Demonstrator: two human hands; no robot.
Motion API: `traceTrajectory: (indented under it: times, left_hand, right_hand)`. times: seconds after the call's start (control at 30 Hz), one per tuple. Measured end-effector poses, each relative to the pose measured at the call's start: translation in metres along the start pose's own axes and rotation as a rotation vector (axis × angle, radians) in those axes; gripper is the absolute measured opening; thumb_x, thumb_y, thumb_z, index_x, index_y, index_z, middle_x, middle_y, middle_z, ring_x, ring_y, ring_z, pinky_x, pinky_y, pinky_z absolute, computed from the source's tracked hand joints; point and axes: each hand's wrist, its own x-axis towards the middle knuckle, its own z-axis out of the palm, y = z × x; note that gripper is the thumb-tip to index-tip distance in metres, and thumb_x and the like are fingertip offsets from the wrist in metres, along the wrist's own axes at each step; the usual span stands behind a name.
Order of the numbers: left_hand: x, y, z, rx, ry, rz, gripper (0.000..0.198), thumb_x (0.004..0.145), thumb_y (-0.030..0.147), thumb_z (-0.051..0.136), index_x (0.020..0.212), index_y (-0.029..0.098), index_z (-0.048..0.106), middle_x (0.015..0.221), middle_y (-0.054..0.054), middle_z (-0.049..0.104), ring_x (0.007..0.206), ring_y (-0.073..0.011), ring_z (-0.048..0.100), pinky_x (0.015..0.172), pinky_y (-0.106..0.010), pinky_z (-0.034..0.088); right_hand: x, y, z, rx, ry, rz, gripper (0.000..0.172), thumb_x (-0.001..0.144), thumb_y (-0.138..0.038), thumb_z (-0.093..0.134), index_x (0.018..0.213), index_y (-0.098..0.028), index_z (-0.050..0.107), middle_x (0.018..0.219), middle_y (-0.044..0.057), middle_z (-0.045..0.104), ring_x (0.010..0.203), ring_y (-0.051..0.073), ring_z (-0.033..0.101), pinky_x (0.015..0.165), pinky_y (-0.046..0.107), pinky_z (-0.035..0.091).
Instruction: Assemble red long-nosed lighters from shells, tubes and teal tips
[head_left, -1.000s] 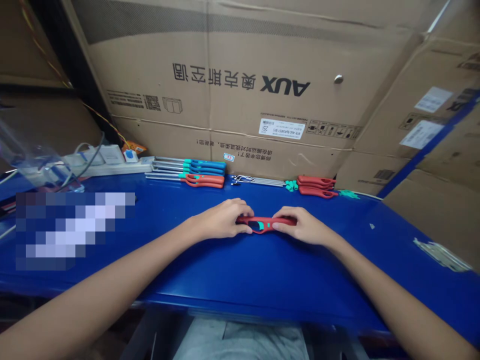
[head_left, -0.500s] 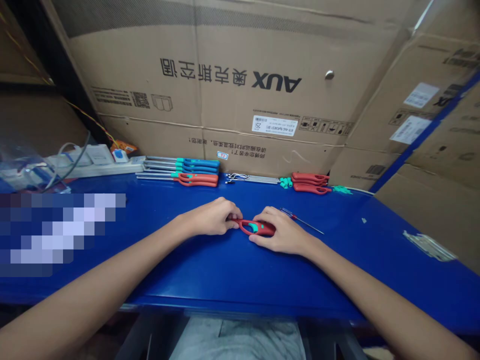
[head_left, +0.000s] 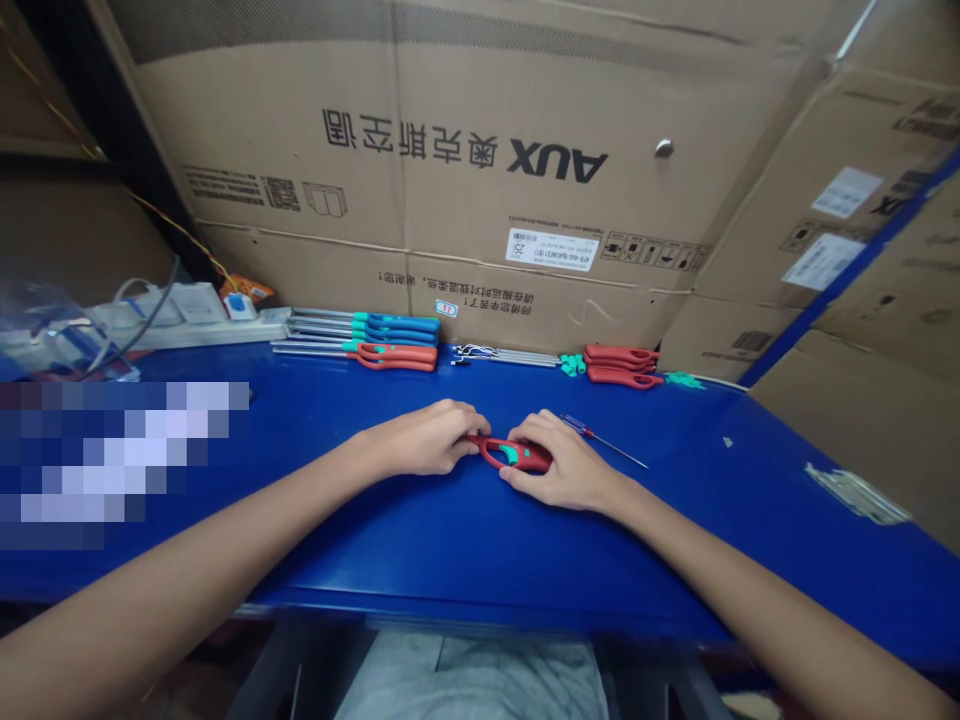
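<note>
A red lighter handle with a teal trigger [head_left: 514,455] lies on the blue table [head_left: 480,540] in front of me. My left hand [head_left: 427,440] is closed on its left end, fingers curled over it. My right hand [head_left: 566,462] covers and grips its right end, thumb under the trigger part. A small red-handled screwdriver [head_left: 604,440] lies on the table just right of my right hand.
Along the back edge lie finished blue and red lighters [head_left: 375,338], metal tubes [head_left: 510,356], teal parts [head_left: 576,366] and red handle shells [head_left: 619,366]. Large cardboard boxes [head_left: 480,170] stand behind. A power strip [head_left: 187,315] and a clear bag [head_left: 45,335] lie at left.
My right hand slid left along the red handle, closer to my left hand, uncovering the screwdriver on the table. In the last half second both hands barely moved.
</note>
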Motion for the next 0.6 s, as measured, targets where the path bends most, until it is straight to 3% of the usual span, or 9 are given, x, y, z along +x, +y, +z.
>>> traceTrajectory:
  times: [0.23, 0.6]
  left_hand:
    - [-0.0009, 0.0011, 0.0018, 0.038, 0.021, 0.047, 0.023, 0.089, 0.016, 0.05, 0.107, 0.015, 0.065, 0.095, -0.008, 0.066, 0.089, -0.0201, 0.061, 0.078, -0.027, 0.044]
    - [-0.0012, -0.0011, 0.0038, 0.018, 0.03, 0.007, 0.025, 0.09, 0.02, 0.05, 0.112, 0.016, 0.062, 0.101, -0.008, 0.066, 0.094, -0.0203, 0.061, 0.082, -0.027, 0.044]
  right_hand:
    - [0.001, 0.0005, -0.0026, 0.055, -0.027, 0.041, 0.027, 0.078, -0.035, 0.068, 0.096, -0.017, 0.062, 0.092, 0.007, 0.062, 0.087, 0.02, 0.052, 0.079, 0.035, 0.045]
    - [0.0004, -0.0039, -0.0071, 0.067, -0.088, 0.076, 0.024, 0.082, -0.036, 0.063, 0.098, -0.019, 0.059, 0.095, 0.007, 0.059, 0.088, 0.02, 0.055, 0.08, 0.035, 0.045]
